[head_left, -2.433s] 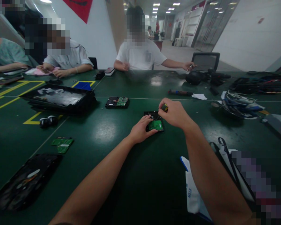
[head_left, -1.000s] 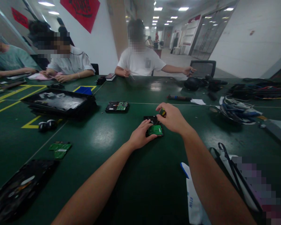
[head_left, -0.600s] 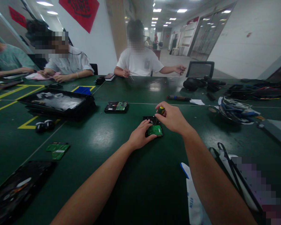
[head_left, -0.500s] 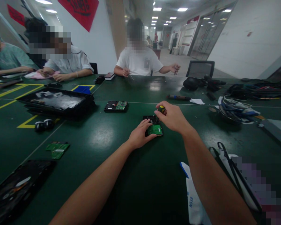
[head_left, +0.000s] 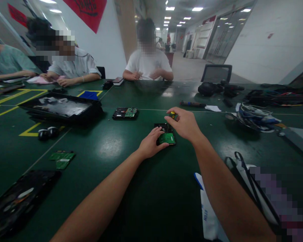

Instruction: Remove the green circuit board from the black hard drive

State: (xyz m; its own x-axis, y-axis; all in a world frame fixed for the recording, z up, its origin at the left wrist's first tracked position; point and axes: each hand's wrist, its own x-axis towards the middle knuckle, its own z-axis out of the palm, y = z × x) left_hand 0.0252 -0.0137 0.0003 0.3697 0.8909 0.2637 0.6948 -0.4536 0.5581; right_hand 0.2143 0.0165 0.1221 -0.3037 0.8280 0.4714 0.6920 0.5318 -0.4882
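Observation:
A hard drive (head_left: 168, 138) lies flat on the dark green table, its green circuit board facing up. My left hand (head_left: 150, 144) grips it from the left, thumb along the near edge and fingers over the far part. Above the drive's far right corner, my right hand (head_left: 186, 123) is closed around a screwdriver (head_left: 173, 115) with a yellow and black handle. The screwdriver's shaft points down at the drive; its tip is too small and dark to make out. Beyond my left hand lies another hard drive (head_left: 125, 113), board side up.
A black tray (head_left: 63, 111) stands at left, near loose green circuit boards (head_left: 63, 159) and a black casing (head_left: 22, 201). Right are a cable bundle (head_left: 255, 117), a pen-like tool (head_left: 192, 104) and a white packet (head_left: 209, 211). Several people sit across the table.
My right hand has shifted very slightly left with the screwdriver; my left hand stays on the hard drive. The person opposite has drawn an outstretched hand in towards the chest.

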